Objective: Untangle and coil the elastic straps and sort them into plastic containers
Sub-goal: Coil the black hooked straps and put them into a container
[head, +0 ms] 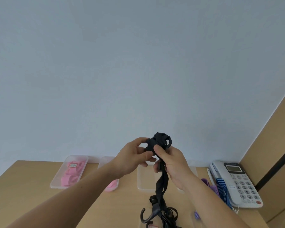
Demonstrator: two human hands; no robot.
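A black elastic strap [159, 142] is partly wound into a bundle held up above the wooden table [31, 191]. My left hand [133, 160] pinches the bundle's left side. My right hand [169, 163] grips the strap just under the bundle. The strap's loose tail [161, 186] hangs down to a tangle with a black hook [145, 216] near the table's front edge. Pink straps lie in a clear plastic container [69, 173] at the back left. A second container [111, 186] with pink straps is half hidden by my left arm. Another clear container [146, 178] stands behind my hands.
A white desk telephone [237, 183] sits at the back right, with a blue-striped strap [222, 190] draped over it and purple straps [210, 186] beside it. A small purple piece [196, 214] lies near the front. A pale wall rises behind the table.
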